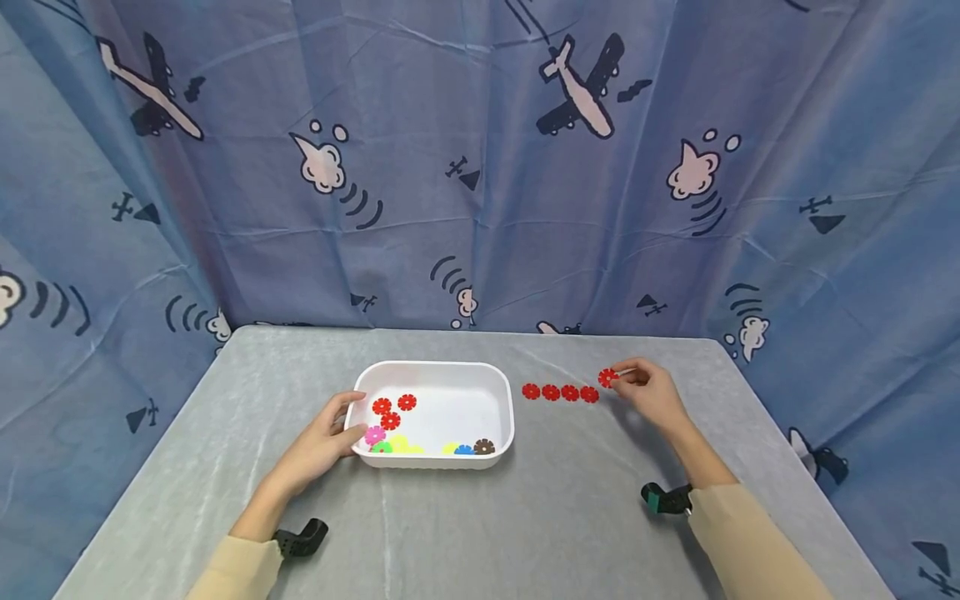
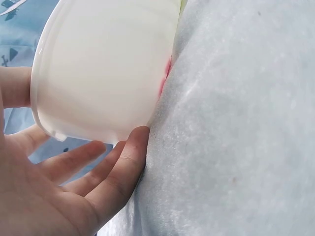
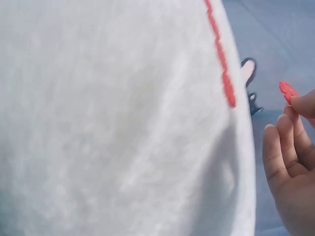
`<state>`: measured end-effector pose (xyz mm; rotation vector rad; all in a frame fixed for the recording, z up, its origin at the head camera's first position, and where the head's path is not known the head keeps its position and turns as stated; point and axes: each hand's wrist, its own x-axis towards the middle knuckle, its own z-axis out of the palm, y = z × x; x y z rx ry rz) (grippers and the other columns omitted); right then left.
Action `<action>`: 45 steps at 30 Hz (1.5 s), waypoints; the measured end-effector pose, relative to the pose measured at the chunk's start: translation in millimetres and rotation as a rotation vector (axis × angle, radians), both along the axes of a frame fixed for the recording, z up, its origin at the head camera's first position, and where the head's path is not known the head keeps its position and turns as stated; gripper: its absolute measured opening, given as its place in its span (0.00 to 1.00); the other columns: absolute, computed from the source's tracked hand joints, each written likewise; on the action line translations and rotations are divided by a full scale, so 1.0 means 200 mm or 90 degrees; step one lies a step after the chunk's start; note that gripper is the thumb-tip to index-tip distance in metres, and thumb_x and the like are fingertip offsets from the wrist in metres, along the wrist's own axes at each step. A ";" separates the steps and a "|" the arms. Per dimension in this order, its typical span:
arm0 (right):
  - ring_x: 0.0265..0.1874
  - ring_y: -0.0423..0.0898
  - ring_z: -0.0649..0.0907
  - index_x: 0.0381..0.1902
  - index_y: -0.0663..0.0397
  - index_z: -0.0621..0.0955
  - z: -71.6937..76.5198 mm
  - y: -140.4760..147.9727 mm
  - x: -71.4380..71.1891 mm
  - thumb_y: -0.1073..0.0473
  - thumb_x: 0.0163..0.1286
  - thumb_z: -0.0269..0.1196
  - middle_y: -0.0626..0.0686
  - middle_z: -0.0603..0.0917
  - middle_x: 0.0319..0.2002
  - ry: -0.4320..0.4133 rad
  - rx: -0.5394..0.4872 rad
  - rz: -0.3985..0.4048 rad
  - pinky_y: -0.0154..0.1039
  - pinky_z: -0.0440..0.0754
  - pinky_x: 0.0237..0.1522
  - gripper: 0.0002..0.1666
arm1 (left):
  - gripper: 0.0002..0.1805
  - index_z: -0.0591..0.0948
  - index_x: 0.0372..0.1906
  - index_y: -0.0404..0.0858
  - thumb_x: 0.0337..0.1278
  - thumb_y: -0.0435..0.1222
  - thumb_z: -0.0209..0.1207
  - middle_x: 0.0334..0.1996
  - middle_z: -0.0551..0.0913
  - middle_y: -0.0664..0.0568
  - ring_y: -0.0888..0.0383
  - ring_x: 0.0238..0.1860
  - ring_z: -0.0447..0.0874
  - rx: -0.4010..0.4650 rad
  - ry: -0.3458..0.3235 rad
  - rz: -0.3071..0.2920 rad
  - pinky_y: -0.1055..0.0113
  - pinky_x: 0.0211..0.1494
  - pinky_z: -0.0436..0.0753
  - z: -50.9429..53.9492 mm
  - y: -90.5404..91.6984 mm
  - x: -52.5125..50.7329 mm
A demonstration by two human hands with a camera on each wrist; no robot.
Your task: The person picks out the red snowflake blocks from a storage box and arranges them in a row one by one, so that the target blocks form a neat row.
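Note:
The left hand [image 1: 322,437] grips the left end of a white tray [image 1: 431,460], thumb over the rim; in the left wrist view its fingers [image 2: 118,177] lie against the tray's outer wall [image 2: 103,73]. Between thumb and fingertips the right hand [image 1: 651,394] pinches a red flower-shaped disc [image 1: 607,378], held above the table just past the right end of a row of red discs [image 1: 570,392]. The right wrist view shows that pinched disc [image 3: 287,92] edge-on, apart from the row [image 3: 221,59] on the cloth.
Inside the tray lie a few red discs [image 1: 390,421], a pink one [image 1: 375,434], a brown one [image 1: 483,447], and green, yellow and blue ones along the near side. A grey cloth covers the table [image 1: 450,533]. Behind it hangs a blue curtain [image 1: 420,167] with printed planes.

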<state>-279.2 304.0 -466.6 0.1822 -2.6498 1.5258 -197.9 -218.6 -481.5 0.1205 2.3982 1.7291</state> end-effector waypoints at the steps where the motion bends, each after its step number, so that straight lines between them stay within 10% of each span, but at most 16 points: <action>1: 0.34 0.50 0.84 0.56 0.69 0.78 -0.01 0.01 -0.01 0.67 0.72 0.62 0.66 0.84 0.42 -0.006 0.009 0.001 0.37 0.82 0.34 0.17 | 0.31 0.61 0.75 0.40 0.73 0.35 0.58 0.75 0.58 0.31 0.40 0.64 0.74 0.001 0.000 0.001 0.62 0.47 0.84 0.00 0.00 0.00; 27: 0.32 0.49 0.83 0.54 0.71 0.79 -0.05 0.05 -0.07 0.66 0.71 0.60 0.63 0.84 0.41 -0.131 0.129 0.014 0.43 0.83 0.32 0.16 | 0.31 0.61 0.75 0.40 0.73 0.35 0.57 0.74 0.59 0.31 0.40 0.65 0.73 0.010 0.006 0.000 0.59 0.49 0.84 0.01 0.00 0.00; 45: 0.37 0.53 0.82 0.53 0.66 0.82 0.14 -0.08 -0.03 0.61 0.75 0.60 0.60 0.84 0.42 -0.011 0.158 -0.011 0.39 0.83 0.35 0.16 | 0.31 0.62 0.75 0.40 0.72 0.35 0.58 0.74 0.58 0.31 0.41 0.64 0.75 -0.001 0.010 0.003 0.63 0.47 0.84 0.01 0.01 0.01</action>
